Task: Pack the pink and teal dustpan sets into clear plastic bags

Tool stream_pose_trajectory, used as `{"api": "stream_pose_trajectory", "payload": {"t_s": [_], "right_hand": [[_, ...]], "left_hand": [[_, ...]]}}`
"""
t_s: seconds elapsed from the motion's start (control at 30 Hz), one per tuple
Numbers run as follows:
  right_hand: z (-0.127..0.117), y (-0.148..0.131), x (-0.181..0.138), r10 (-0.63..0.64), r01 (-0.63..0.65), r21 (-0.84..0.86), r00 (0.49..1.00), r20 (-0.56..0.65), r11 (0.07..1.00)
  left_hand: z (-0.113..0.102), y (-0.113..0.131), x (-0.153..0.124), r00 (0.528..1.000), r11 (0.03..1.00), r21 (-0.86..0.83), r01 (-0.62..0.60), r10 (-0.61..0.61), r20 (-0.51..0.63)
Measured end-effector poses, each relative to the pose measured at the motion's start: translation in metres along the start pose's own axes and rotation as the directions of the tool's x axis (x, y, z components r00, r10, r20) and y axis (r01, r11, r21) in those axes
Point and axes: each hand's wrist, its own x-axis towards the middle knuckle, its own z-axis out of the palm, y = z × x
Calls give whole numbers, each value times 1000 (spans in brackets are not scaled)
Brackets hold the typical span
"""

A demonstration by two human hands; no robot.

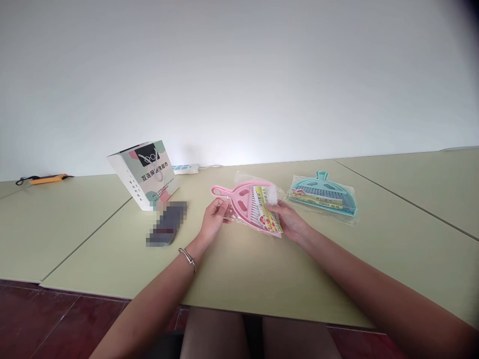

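Observation:
Between my two hands is a pink dustpan and brush set (pixel 243 192) in a clear plastic wrapper, its handle pointing left. My left hand (pixel 216 215), with a bracelet on the wrist, pinches the wrapper just below the handle. On the other side, my right hand (pixel 292 219) grips the wide end, its fingertips over the printed paper label (pixel 266 207). Grey bristles show beside the label. To the right, a teal dustpan and brush set (pixel 322 192) lies in its own clear wrapper on the table, apart from my hands.
A printed paper bag (pixel 145 174) stands at the left, with a blurred-out dark phone-like object (pixel 166 227) before it. Along the wall lie a white power strip (pixel 187 169) and an orange object (pixel 52 178) with black cord. Seams cross the pale green table (pixel 239 284).

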Motion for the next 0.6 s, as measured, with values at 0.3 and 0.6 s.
{"api": "stream_pose_trajectory", "payload": {"t_s": [0.3, 0.6], "right_hand": [[-6, -11, 1, -23, 23, -47, 1000, 13, 999], [-10, -17, -5, 102, -80, -189, 989, 109, 979]], "left_hand": [[-18, 6, 7, 989, 996, -92, 8, -21, -144], [-30, 6, 9, 960, 981, 74, 178, -189, 205]]}}
